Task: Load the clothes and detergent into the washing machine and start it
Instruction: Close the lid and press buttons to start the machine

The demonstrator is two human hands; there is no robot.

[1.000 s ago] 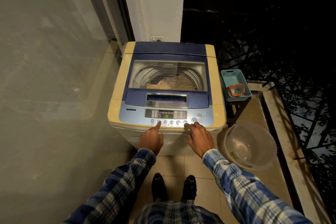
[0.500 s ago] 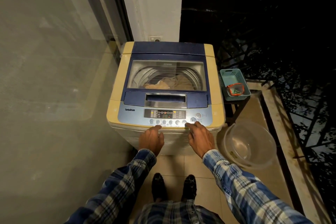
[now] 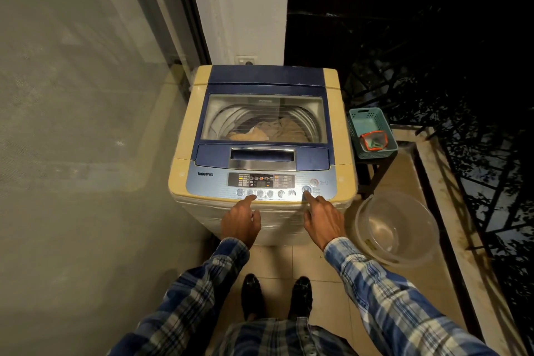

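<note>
The cream and blue top-loading washing machine stands at 12 o'clock from the person's shoes. Its clear-windowed lid is down, and soft beige clothes lie in the drum beneath. No detergent can be made out. What is left to work is the grey-blue control panel. It looks rigid and fixed, and its small round keys probably need only a light, square push from 1 fingertip, with no grip at all.

The left hand holds nothing. Its index finger is straight, its other fingers are curled under, and the tip is at a key towards the 9 o'clock end of the row. The right hand is also empty, and its straight index finger touches the round start/pause button at the 3 o'clock end.

A teal slotted plastic basket sits at 3 o'clock of the machine. A clear plastic basin sits at 4 o'clock.
</note>
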